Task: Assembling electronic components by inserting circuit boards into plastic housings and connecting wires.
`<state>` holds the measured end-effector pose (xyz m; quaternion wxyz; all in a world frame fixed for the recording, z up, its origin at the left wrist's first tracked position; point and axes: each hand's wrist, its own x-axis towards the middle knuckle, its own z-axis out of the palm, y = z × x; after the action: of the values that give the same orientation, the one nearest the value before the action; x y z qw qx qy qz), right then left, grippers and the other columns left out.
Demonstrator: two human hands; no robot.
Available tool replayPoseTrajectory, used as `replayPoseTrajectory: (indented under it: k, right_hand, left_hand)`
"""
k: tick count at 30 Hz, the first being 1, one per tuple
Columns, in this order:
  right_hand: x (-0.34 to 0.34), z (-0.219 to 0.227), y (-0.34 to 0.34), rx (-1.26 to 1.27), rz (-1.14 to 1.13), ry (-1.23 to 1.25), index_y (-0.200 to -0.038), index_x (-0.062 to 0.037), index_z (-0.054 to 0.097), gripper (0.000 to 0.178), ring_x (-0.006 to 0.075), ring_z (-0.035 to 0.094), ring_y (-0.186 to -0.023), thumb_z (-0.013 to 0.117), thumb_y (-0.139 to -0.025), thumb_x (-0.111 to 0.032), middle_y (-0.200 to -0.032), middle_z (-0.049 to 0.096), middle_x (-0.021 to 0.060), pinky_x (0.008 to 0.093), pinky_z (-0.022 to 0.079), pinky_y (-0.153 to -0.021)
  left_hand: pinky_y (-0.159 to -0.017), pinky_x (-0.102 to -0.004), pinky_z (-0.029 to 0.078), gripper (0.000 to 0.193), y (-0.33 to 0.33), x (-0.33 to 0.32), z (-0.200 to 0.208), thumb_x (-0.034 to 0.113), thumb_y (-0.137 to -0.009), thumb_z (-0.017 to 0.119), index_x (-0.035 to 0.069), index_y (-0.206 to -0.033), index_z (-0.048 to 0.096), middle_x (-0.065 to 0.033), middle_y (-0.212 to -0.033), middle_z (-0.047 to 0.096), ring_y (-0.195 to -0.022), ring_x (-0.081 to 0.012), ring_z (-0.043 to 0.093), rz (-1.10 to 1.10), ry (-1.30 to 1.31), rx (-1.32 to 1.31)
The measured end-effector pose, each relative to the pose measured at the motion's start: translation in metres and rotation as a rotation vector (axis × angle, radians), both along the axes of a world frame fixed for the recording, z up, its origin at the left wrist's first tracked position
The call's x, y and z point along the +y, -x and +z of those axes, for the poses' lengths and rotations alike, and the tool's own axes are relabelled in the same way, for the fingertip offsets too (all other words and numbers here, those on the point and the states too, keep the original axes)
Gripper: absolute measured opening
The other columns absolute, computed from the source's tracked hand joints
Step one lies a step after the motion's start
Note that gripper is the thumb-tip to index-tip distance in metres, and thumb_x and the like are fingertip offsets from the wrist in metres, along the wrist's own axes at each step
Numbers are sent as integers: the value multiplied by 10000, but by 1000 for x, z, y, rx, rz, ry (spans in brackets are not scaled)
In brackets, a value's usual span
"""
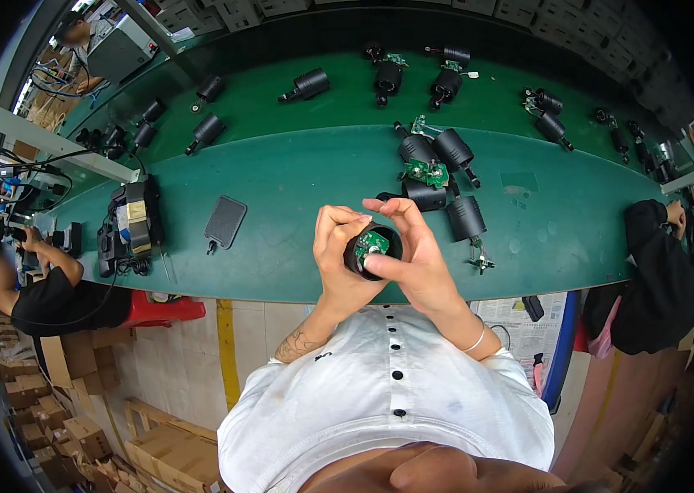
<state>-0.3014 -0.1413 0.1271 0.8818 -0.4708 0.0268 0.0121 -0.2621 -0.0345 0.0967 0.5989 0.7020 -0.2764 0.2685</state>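
Close in front of my chest, a black cylindrical housing (350, 256) is held with its open end toward me. Inside its mouth sits a green circuit board (374, 241). My left hand (335, 251) wraps round the housing's left side. On the other side my right hand (421, 263) grips it, the thumb pressed onto the board at the rim. Just beyond my hands lie several like black housings (466, 217), some with boards (427, 172) hanging out on wires.
The green bench (281, 177) bears a dark flat rectangular piece (226, 222) and a taped black device (135, 222) at left. More black housings (311, 84) lie along the raised far strip. Co-workers sit at left (59, 283) and right (651, 271). Cardboard boxes (179, 456) stand on the floor.
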Motion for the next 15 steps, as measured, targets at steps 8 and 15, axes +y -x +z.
replayPoseTrajectory:
  k: [8, 15]
  right_hand:
    - [2, 1, 5, -182, -224, 267, -1203, -87, 403, 664, 296, 426, -1281, 736, -645, 53, -1369, 424, 146, 363, 392, -1012]
    - [1, 2, 3, -275, -417, 482, -1211, -65, 405, 655, 336, 470, -1266, 712, -645, 55, -1385, 421, 174, 406, 422, -1003]
  left_hand:
    - [-746, -360, 469, 529, -1, 5, 0, 23, -539, 787, 67, -1014, 560, -81, -963, 528, -861, -237, 521, 25, -51, 37]
    - [-718, -353, 443, 456, -2, 0, 0, 39, -555, 766, 33, -972, 583, -78, -940, 519, -839, -238, 501, 89, -58, -15]
